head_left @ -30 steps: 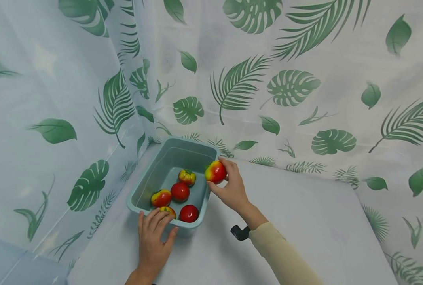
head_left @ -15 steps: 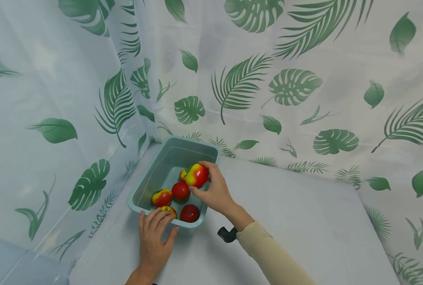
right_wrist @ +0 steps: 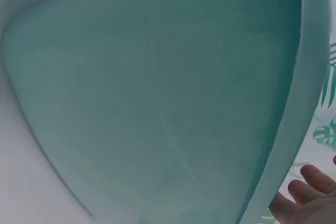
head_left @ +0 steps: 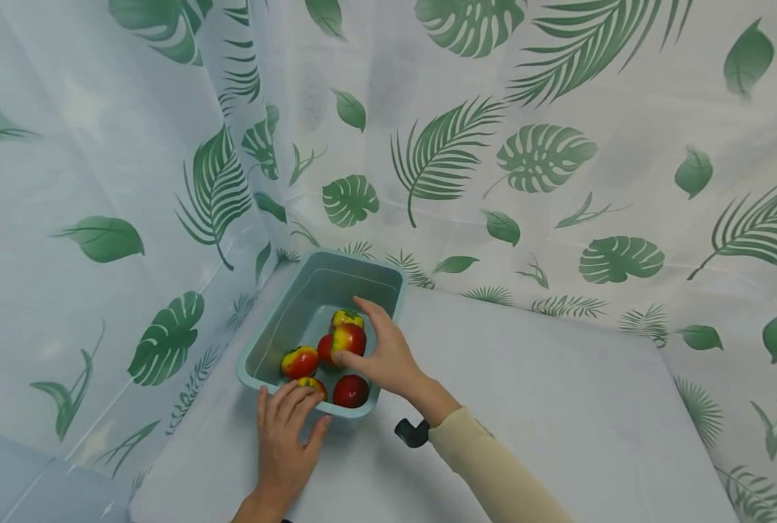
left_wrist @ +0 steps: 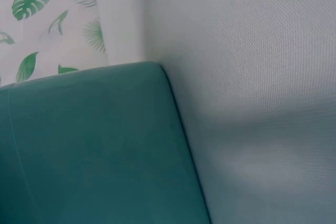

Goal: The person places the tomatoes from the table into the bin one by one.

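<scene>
My right hand (head_left: 388,352) reaches over the right wall of a blue-green plastic bin (head_left: 257,349). Its fingers are spread around a red-and-yellow tomato-like fruit (head_left: 349,338) inside; the index finger stands off from it and the thumb overlaps its lower left side. This fruit partly covers a red one (head_left: 325,349) and a yellow-green ribbed one (head_left: 347,318). At the near rim, my left hand (head_left: 285,436) rests its fingers, partly hiding another fruit (head_left: 312,385). The right wrist view has the bin's outer wall (right_wrist: 157,103) and fingertips (right_wrist: 310,174) beyond the rim.
Also in the bin are a red-yellow fruit (head_left: 299,362) at left and a dark red one (head_left: 351,391) at the near right corner. The bin stands on a white-covered table (head_left: 532,392), near a leaf-print curtain (head_left: 453,218) behind and at left.
The right hand has carried the red-and-yellow fruit from over the right rim leftward and down into the bin, then loosened its fingers from it. The left hand has stayed at the near rim.
</scene>
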{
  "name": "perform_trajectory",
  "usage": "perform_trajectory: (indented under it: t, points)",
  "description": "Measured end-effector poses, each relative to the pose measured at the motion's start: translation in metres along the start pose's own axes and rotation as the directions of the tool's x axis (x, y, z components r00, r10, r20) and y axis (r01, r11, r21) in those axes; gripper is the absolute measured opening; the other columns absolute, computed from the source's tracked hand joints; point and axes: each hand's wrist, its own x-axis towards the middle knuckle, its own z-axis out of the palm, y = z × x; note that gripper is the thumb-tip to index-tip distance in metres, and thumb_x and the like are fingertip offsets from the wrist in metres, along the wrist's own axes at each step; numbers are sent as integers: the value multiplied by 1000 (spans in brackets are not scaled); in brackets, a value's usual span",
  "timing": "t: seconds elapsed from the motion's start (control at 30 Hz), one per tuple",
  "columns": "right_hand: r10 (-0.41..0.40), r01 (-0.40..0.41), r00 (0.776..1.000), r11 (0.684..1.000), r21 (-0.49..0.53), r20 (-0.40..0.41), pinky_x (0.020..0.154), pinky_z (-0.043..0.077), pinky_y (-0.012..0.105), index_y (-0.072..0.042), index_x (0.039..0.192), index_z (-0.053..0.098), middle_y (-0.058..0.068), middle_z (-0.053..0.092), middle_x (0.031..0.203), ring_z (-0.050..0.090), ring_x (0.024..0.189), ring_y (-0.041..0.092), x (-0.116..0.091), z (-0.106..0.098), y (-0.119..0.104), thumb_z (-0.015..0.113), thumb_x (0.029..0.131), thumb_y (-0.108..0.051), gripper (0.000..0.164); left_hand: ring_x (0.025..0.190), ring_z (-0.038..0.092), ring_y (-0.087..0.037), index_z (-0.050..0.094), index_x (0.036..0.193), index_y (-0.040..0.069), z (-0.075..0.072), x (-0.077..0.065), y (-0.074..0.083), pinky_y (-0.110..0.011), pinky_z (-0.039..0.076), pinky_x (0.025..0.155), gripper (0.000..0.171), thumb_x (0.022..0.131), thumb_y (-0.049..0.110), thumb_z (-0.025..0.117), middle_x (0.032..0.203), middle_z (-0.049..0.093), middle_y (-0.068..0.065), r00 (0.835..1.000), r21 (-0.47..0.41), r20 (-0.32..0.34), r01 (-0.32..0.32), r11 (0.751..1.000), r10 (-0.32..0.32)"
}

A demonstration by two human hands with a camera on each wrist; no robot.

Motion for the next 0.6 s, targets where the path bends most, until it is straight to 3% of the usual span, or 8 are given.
perform_trajectory:
  t: [0.17,0.6]
  points:
    - [17,-17,1000,1000,-11,-21,106,38,54,-20,149,36,2,40,151,41,136,22,-3,-4,1,74,85,-37,77,117,51,-33,71,108,9,1,0,1,-64,11,111,34,94,39,64,109,67,-9,1000,-1,-12,-10,1000,10]
    - [-3,8,995,999,49,-104,105,40,53,-12,143,45,9,47,145,47,130,24,-14,-13,8,65,90,-26,58,115,52,-36,71,108,9,1,1,3,-64,11,111,32,92,37,66,110,67,-9,1000,-6,-17,-2,1000,1]
